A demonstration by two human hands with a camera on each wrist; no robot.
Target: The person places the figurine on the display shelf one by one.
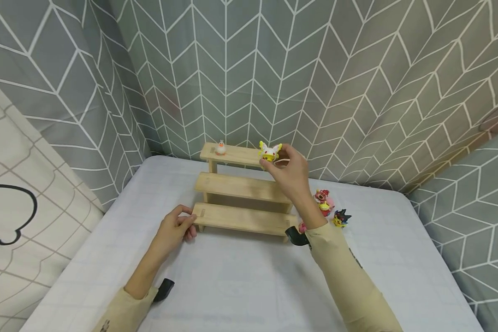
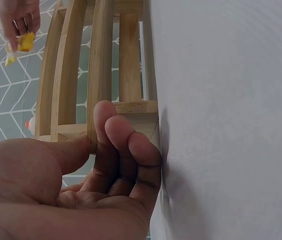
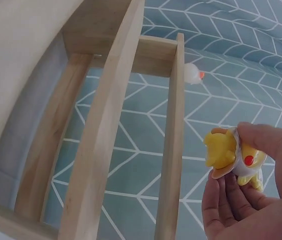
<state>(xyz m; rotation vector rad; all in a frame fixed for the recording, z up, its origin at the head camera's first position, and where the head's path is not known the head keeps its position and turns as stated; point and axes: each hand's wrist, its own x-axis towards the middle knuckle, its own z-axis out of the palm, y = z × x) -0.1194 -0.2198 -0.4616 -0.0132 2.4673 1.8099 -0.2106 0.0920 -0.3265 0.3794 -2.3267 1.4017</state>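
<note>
A three-tier wooden display stand (image 1: pixel 240 217) stands on the white-covered table. My left hand (image 1: pixel 172 233) pinches the left end of its lowest shelf, thumb against the board and the other fingers curled below, as the left wrist view shows. Up at the right part of the top shelf, my right hand (image 1: pixel 292 173) holds a small yellow-and-white figurine (image 1: pixel 269 152) with long yellow-tipped ears between thumb and fingers. In the right wrist view this figurine (image 3: pixel 223 150) is off to the side of the shelf boards. A small white duck-like figurine (image 1: pixel 221 148) sits on the top shelf's left end.
Several figurines stand on the table right of the stand: a red-and-pink one (image 1: pixel 323 203), a yellow one with dark spikes (image 1: pixel 341 218), and a pink one (image 1: pixel 302 227) partly hidden by the right wrist. A patterned grey curtain (image 1: pixel 249 69) hangs behind the table.
</note>
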